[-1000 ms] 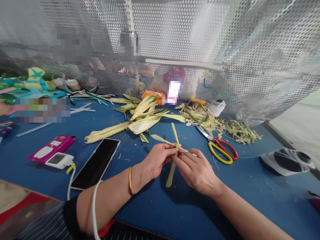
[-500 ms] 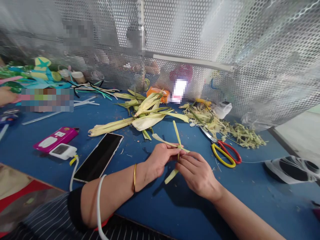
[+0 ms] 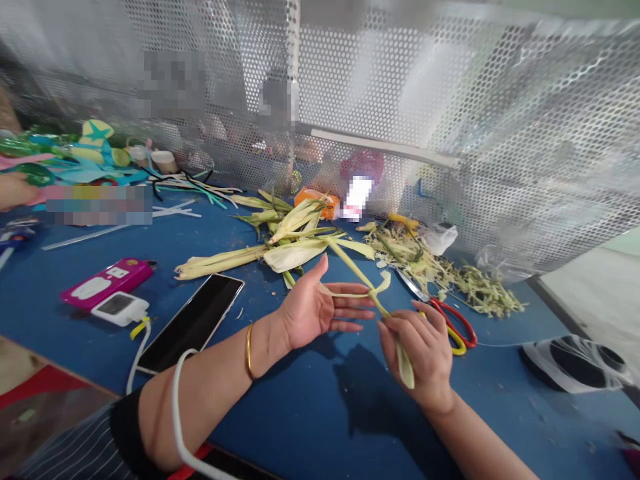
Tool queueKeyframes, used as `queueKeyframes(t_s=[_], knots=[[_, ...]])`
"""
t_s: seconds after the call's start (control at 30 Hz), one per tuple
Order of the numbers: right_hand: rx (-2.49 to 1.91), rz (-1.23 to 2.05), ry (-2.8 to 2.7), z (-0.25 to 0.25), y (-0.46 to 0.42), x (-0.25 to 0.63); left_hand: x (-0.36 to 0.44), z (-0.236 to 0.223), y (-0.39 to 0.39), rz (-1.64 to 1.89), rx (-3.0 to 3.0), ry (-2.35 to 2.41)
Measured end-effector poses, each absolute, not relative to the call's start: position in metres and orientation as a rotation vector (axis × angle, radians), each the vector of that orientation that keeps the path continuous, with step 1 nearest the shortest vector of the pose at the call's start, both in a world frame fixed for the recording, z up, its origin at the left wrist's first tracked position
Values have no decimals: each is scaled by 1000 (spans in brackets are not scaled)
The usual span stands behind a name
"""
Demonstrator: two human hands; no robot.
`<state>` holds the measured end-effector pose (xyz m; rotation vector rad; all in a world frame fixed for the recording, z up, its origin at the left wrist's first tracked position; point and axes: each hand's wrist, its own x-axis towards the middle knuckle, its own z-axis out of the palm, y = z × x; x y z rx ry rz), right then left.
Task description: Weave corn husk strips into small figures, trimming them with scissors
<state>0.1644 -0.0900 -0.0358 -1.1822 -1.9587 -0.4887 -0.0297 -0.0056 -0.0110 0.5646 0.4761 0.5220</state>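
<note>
My right hand (image 3: pixel 419 353) is closed on knotted corn husk strips (image 3: pixel 354 265), pale green and crossing at a small knot. One end of a strip hangs down below my right fingers, and a short one curls up beside the knot. My left hand (image 3: pixel 325 303) is open, palm turned up and fingers spread. A thin strip end runs across its palm, and the fingertips lie just short of the knot. Beyond both hands lies a pile of corn husks (image 3: pixel 295 250) with long pale leaves.
Scissors (image 3: pixel 453 320) with red and yellow handles lie right of my right hand, by a heap of husk shreds (image 3: pixel 485 290). At left are a black phone (image 3: pixel 193 323), a magenta case (image 3: pixel 107 283) and a white cable (image 3: pixel 177 413). Perforated metal panels (image 3: pixel 370 73) stand behind.
My left hand has let go of the strips and opened, palm up. My right hand has moved right and slightly down with the knotted strips, which are now tilted.
</note>
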Motion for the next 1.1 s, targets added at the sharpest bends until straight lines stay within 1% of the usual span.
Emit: queueKeyframes(t_s=[0.07,0.13,0.3,0.4,0.5,0.63,0.77,0.93,1.1], knots=[[-1217,-455,-1851,-36,-89,167,-30,-11,-5,518,565,482],[-1234,-464,-1822,-34,-89,167,-27,-12,-6,593,577,598],[-1176,-599,-1949,-31,-89,164,-19,-14,-9,839,534,933],[-1142,-628,-2010,-31,-90,162,-20,-13,-10,800,485,909],[-1122,-665,-2064,-33,-91,162,-22,-10,-14,659,635,825],[-1100,-708,-2127,-36,-91,162,-21,-9,-19,541,857,836],[-984,-693,-2257,-40,-90,163,-19,-13,-21,527,937,856],[-906,-644,-2327,-40,-91,160,-16,-17,-22,600,951,943],[-892,-527,-2331,-43,-92,157,-14,-16,-25,617,771,870]])
